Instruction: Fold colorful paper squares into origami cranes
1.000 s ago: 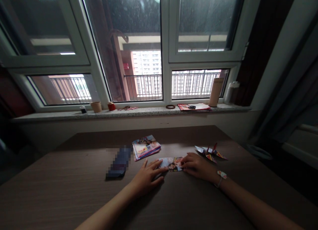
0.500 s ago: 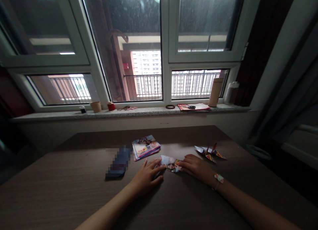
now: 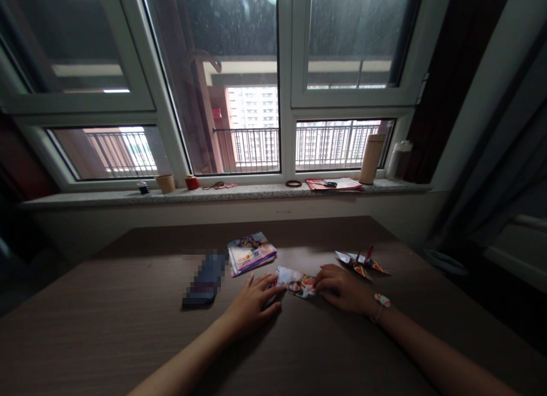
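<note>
Your left hand (image 3: 255, 302), fingers loosely spread, touching the paper (image 3: 298, 284) at lower centre, your right hand (image 3: 344, 289) curled at its right end, pinch unclear, stack (image 3: 252, 254) near centre.

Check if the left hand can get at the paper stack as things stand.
Probably yes: the left hand lies just short of the paper stack, with nothing visible between them. It touches the printed sheet, though, so it would likely have to lift off that first.
</note>
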`<state>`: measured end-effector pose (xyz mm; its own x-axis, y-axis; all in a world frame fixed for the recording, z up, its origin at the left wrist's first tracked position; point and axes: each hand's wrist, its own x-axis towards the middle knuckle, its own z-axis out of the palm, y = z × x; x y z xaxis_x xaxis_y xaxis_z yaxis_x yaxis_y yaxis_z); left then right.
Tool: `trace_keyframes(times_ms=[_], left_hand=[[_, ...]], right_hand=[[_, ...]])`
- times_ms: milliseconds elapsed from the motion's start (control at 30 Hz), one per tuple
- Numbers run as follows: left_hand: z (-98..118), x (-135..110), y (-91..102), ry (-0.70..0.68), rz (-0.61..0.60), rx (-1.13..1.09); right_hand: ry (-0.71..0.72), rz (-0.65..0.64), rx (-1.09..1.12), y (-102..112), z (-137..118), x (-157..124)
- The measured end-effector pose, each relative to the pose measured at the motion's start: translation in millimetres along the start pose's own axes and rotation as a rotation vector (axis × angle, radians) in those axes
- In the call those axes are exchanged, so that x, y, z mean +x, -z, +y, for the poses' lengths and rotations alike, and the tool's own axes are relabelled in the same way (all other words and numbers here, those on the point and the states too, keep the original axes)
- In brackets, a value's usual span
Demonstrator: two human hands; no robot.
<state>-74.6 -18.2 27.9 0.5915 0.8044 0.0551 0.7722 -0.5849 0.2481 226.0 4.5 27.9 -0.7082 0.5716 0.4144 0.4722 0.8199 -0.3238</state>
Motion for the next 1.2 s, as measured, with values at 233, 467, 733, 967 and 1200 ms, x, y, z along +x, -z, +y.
trace_keyframes(times_ms=[233, 467, 733, 967, 1200], left_hand=[[-0.8, -1.4, -1.5, -0.029, 0.017, -0.035], [2.9, -4.4, -0.6, -0.091, 0.053, -0.028], [5.3, -6.2, 0.7, -0.152, 0.111, 0.035], [12.5, -6.9, 0.9, -0.143, 0.090, 0.006], [18.3, -6.9, 1.5, -0.148, 0.071, -0.008]], right_hand=[[-0.306, 0.159, 0.094, -15.5, -4.5, 4.0], [-0.247, 0.155, -0.039, -21.7, -11.3, 9.0], [-0.140, 0.198, -0.139, -27.2, -9.0, 6.1], [-0.177, 0.101, -0.154, -28.1, -16.9, 7.0], [-0.187, 0.036, -0.164, -28.0, -26.5, 11.5]])
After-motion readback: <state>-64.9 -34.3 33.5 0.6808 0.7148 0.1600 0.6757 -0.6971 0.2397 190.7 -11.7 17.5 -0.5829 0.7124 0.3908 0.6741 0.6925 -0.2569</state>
